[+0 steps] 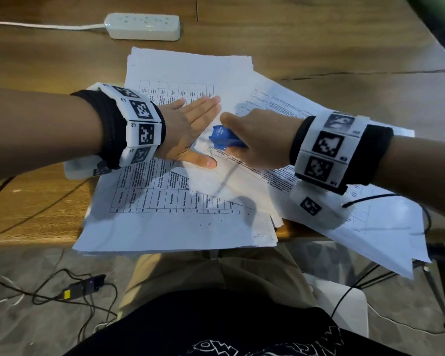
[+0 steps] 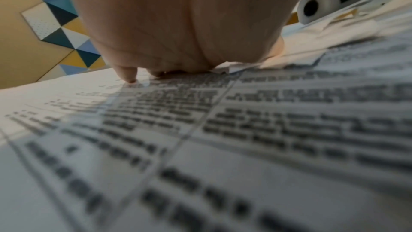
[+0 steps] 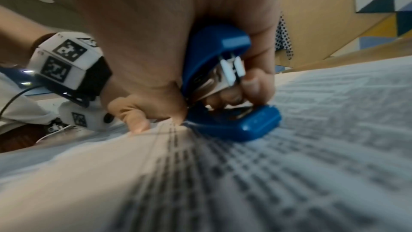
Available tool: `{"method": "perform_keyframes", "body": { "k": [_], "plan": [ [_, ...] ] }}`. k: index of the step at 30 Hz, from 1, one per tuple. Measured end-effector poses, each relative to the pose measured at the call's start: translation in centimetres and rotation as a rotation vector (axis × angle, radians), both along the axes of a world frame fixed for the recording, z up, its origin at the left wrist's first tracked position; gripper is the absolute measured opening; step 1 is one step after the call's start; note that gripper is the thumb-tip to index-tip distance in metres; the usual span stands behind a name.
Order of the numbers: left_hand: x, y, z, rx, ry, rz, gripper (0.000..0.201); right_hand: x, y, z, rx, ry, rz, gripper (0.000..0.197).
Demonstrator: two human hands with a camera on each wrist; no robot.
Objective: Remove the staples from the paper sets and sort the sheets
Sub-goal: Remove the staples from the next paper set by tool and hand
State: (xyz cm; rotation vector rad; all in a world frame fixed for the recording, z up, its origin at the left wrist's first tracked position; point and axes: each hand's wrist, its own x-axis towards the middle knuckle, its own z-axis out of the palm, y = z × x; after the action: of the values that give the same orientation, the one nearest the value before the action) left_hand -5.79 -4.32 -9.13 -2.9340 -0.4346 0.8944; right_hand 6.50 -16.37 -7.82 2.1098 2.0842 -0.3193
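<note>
Printed paper sets lie spread over the wooden table. My left hand presses flat on the top sheets, fingers straight and thumb spread out to the right. My right hand grips a blue staple remover just right of the left palm, its front end down on the corner of a paper set. In the right wrist view the blue staple remover sits between thumb and fingers on the printed sheet. The left wrist view shows the left palm resting on blurred printed sheets. No staple is discernible.
A white power strip with its cord lies at the table's far side. Sheets overhang the table's near edge. Cables and a small black device lie on the floor. A tripod leg stands at the right.
</note>
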Motion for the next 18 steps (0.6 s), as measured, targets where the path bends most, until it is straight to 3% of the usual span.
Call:
{"method": "perform_keyframes", "body": {
  "k": [3,18],
  "plan": [
    [-0.2,0.2,0.1,-0.06,-0.039,0.008,0.125,1.3,-0.3,0.2,-0.003,0.089,0.034,0.021],
    [-1.3,-0.7,-0.6,-0.073,-0.034,0.062,0.108,2.3,-0.2,-0.3,-0.045,0.19,0.221,0.025]
  ]
}}
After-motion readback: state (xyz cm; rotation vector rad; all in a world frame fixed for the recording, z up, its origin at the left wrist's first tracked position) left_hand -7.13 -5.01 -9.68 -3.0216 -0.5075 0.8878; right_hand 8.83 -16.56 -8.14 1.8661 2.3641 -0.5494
